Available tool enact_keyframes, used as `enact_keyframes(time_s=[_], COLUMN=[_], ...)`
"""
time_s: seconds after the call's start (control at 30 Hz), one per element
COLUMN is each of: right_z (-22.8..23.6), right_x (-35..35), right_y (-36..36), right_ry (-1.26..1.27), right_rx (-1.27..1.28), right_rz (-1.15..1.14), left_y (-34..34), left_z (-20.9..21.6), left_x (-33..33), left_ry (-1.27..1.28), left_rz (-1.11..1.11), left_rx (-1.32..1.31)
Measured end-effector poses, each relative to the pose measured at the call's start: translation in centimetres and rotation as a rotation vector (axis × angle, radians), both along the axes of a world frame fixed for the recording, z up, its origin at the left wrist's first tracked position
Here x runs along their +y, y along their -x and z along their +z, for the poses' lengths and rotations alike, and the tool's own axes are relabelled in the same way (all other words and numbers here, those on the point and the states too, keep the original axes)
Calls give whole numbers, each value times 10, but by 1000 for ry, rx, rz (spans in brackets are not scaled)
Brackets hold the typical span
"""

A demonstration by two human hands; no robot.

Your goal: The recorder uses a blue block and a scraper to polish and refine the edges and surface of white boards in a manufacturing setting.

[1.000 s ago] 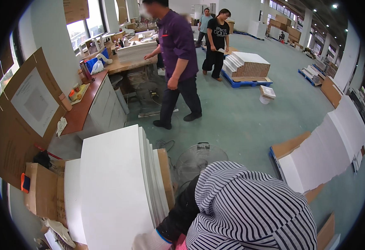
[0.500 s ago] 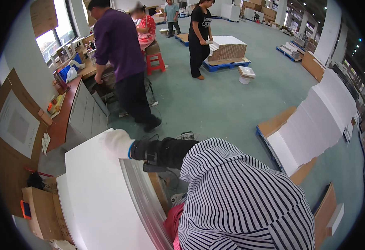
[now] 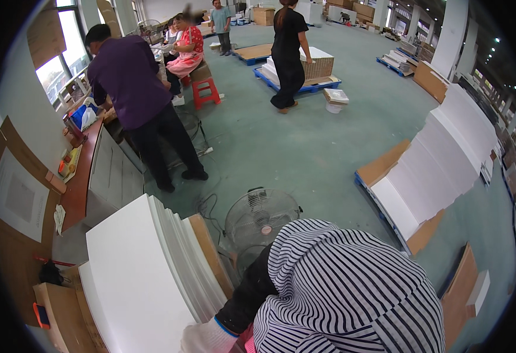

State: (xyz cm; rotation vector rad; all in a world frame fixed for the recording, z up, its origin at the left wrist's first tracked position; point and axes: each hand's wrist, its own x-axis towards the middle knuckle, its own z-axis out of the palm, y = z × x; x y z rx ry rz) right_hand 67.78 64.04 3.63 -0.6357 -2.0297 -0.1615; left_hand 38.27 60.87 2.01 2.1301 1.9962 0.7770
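Left of the floor fan [image 3: 262, 217] I have the stack of white panels [image 3: 134, 273]; my gloved right hand [image 3: 203, 339] is at its fan-side edge, grip untellable. A sideways push might slide the stepped layers

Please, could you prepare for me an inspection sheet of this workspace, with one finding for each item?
Surface: top white board, broad face upward.
Job's things: board stack, edges stepped along its right side.
Clutter: white cloth on the red-brown counter; cardboard box left of the stack.
Hands: one white-gloved hand at the stack's near right side, grip unclear; second one not in view.
Cables: dark cable on the floor beside the fan.
Surroundings: person in purple by the counter; loaded blue pallet beyond.
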Motion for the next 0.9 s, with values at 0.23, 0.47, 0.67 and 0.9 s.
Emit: enact_keyframes(time_s=[0.23, 0.47, 0.67, 0.9], right_z=[-2, -21, -37, 12], right_x=[-5, 5, 5, -9], right_y=[-7, 4, -1, -12], right_ry=[181, 161, 193, 346], right_rx=[-294, -240, -264, -220], right_rz=[-165, -158, -121, -51], left_y=[-17, -33, -43, -57], left_z=[4, 4, 0, 8], left_x=[9, 14, 12, 15], left_ry=[4, 21, 37, 41], left_rz=[-88, -135, -102, -124], left_rx=[-41, -116, -170, -185])
